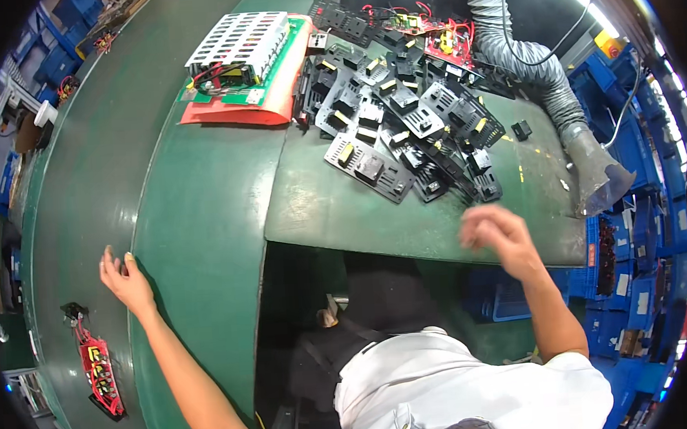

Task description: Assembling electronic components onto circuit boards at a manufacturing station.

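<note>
My left hand (125, 281) rests flat, fingers spread, empty, near the red circuit board (100, 377) lying lengthwise toward me; my right hand (501, 236) hovers blurred, grip unclear.

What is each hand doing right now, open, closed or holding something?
Left hand: open, empty, resting on the green belt.
Right hand: blurred, fingers loosely curled, nothing visible in it, above the table edge near the black brackets.

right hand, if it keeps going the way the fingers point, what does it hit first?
Probably the pile of black perforated metal brackets. The right hand is blurred above the green table's near edge, fingers aimed up and left over bare green surface toward the pile's nearest plate. Height above the table is unclear.
</note>
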`<state>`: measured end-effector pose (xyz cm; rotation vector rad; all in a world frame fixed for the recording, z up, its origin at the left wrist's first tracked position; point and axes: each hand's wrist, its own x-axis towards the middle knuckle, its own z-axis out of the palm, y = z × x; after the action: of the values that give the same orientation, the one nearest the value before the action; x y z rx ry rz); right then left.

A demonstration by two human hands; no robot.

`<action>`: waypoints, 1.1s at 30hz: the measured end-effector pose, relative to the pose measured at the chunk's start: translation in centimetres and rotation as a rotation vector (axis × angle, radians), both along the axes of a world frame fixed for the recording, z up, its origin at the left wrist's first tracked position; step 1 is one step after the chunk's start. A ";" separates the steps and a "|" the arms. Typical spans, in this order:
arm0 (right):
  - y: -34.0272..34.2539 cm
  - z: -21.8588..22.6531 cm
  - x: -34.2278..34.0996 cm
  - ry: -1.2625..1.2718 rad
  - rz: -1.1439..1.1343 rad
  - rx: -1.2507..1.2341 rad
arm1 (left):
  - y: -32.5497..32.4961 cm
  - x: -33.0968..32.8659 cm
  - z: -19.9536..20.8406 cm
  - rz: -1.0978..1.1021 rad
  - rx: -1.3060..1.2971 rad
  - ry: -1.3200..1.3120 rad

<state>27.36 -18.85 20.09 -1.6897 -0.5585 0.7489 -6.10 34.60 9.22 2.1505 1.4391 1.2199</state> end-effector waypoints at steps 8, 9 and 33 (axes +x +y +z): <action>-2.6 -5.8 3.8 -0.862 -0.508 -0.167 | 0.3 -1.7 0.2 -0.086 -0.041 -0.131; -2.8 -6.0 4.0 -0.853 -0.581 -0.178 | 0.5 -1.6 0.2 -0.077 -0.042 -0.171; -1.2 -5.8 7.0 -0.701 -0.490 -0.236 | -1.5 -0.6 2.0 -0.052 -0.209 -0.143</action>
<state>34.36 -20.08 14.28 -2.1972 -0.5016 -0.1597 -6.65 33.11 11.26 1.9104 1.3759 1.1254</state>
